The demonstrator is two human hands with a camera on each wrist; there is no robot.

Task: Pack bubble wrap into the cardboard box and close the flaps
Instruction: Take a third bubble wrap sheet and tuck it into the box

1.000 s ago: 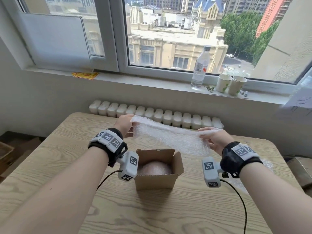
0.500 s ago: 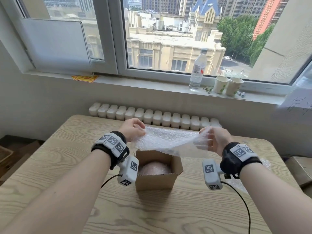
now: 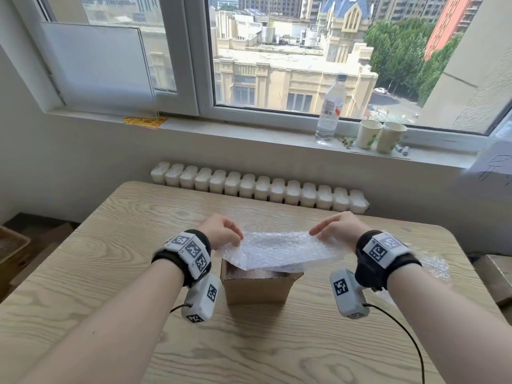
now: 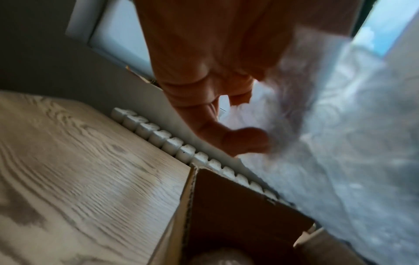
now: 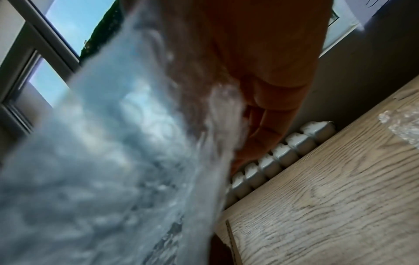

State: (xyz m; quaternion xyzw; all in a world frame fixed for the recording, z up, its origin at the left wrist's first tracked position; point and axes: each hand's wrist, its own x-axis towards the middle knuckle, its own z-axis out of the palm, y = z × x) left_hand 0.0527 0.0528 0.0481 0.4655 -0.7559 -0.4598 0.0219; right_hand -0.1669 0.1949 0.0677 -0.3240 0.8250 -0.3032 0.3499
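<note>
L hand (image 3: 220, 231) pinches the left end of the bubble wrap sheet (image 3: 277, 252) w/ curled fingers; R hand (image 3: 339, 228) pinches the right end the same way; both hands are up off the table (image 3: 110, 259), just above the cardboard box (image 3: 256, 291); the sheet is stretched flat between them and covers most of the box's open top, so you can't see much inside from the head view; the sheet's front edge droops into the opening. In the left wrist view the L thumb (image 4: 244, 141) presses on the wrap, & the box's brown inner wall (image 4: 238, 215) shows w/ a pale round lump (image 4: 217, 257) low inside; it's too blurry to tell what the lump is. The box flaps stand up, not folded. Each wrist has a black band w/ square black-and-white code tags (image 3: 192, 249); thin black cables run off the wrist cams. More bubble wrap (image 3: 432, 268) lies on the table by the R arm. Behind the table is a white radiator (image 3: 260, 187); on the window sill are a clear water bottle (image 3: 329, 112), two paper cups (image 3: 379, 135) side by side, & a yellow paper (image 3: 144, 122); the bottle label is too small to read.
</note>
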